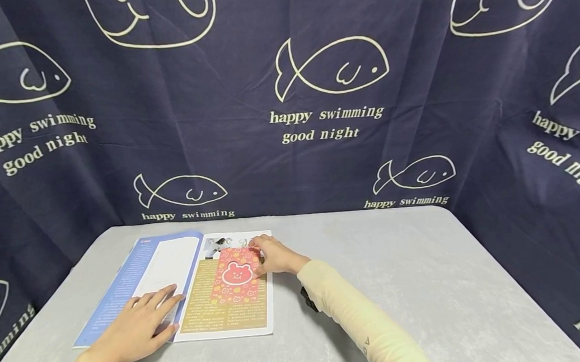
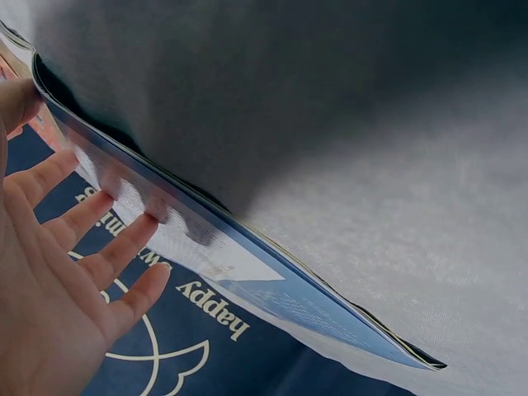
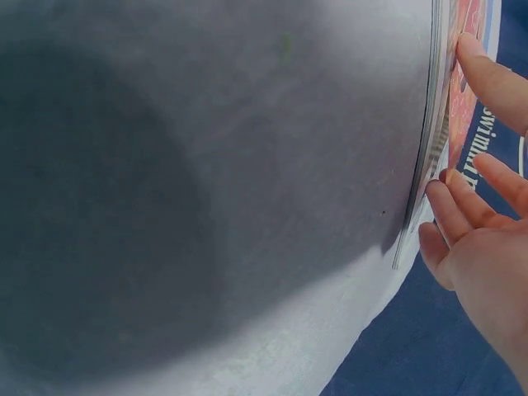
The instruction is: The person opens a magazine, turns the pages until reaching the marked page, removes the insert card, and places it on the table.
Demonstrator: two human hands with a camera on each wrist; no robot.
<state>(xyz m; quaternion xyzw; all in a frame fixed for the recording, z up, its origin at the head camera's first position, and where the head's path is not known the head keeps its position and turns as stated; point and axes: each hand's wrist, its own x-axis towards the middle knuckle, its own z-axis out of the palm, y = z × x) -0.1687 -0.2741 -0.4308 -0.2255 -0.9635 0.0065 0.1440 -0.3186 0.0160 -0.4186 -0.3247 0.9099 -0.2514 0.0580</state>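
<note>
An open magazine (image 1: 266, 324) lies on the left half of the table, a blue page on its left and a brown-gold text page on its right. Fingers spread, my left hand (image 1: 146, 325) rests on the left page near the fold; in the left wrist view the same hand (image 2: 74, 272) has its fingertips at the page. On the right page is a flat red packet (image 1: 237, 274) printed with a pink bear face and small patterns. My right hand (image 1: 275, 255) holds its upper right edge between thumb and fingers. The right wrist view shows this hand (image 3: 487, 247) beside the magazine's edge.
The grey table (image 1: 403, 285) extends to the right of the magazine. A dark blue curtain (image 1: 246, 133) with fish drawings and lettering hangs behind and at both sides. A dark band (image 1: 308, 300) is on my right wrist.
</note>
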